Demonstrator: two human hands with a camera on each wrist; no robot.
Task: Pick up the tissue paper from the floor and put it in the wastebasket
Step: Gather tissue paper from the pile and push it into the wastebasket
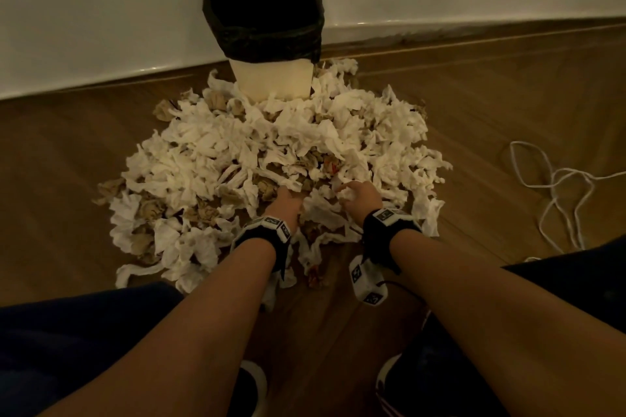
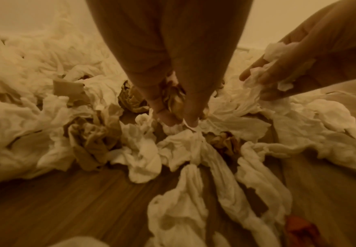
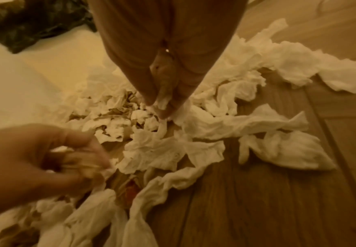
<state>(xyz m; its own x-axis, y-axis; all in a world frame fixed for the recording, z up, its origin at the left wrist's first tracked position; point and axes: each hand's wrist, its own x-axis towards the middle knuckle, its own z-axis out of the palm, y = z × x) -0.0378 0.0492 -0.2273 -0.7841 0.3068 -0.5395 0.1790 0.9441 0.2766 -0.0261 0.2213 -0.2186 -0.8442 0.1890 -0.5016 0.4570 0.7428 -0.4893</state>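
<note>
The tissue paper (image 1: pixel 237 159) lies as one wide heap on the wooden floor (image 1: pixel 474 132), spreading from right under my fingers out to the foot of the wastebasket (image 1: pixel 262 34), which stands beyond the heap against the wall. My left hand (image 1: pixel 286 205) pinches a crumpled clump, white and brown mixed, with more white tissue hanging from the fingertips (image 2: pixel 190 120) down toward the floor. My right hand (image 1: pixel 357 196), just beside it, curls round a white wad of its own. So both hands are loaded, and the basket sits straight ahead of them and higher, slightly nearer the left. I judge the next move is a lift up and forward over the heap to the black-lined rim. A loose white cord (image 1: pixel 559 186) lies well off beyond my right hand.
</note>
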